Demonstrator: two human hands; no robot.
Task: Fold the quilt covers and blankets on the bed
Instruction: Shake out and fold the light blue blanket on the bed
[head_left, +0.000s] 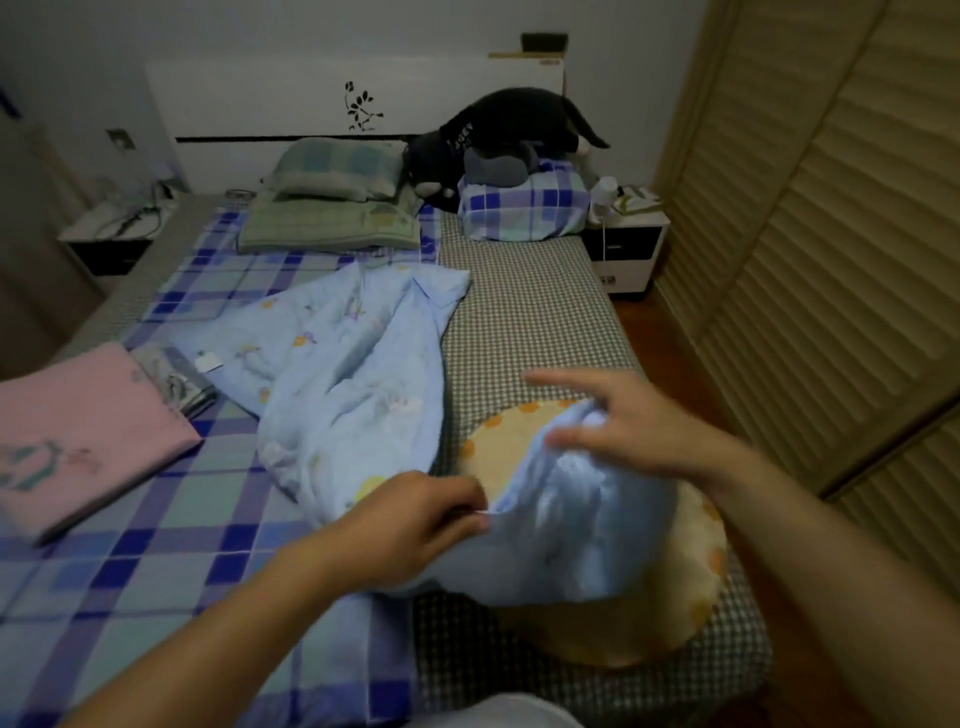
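Pinching pale-blue quilt cover (358, 374) in left hand (415, 514), right hand (623, 426) spread wide, checked bed (530, 322).

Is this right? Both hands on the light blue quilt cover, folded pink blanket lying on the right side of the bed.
Not quite. In the head view the folded pink blanket lies on the left side of the bed. Both the left hand and right hand are on the light blue quilt cover.

**Bed layout, head view**

Quilt cover (358, 374) lies mid-frame on the bed (535, 322), its near end over a round cushion (696, 587) at lower right. Folded blanket (78, 431) at left edge. Pillows (337, 202) upper centre; plush toy (498, 135) right of them.
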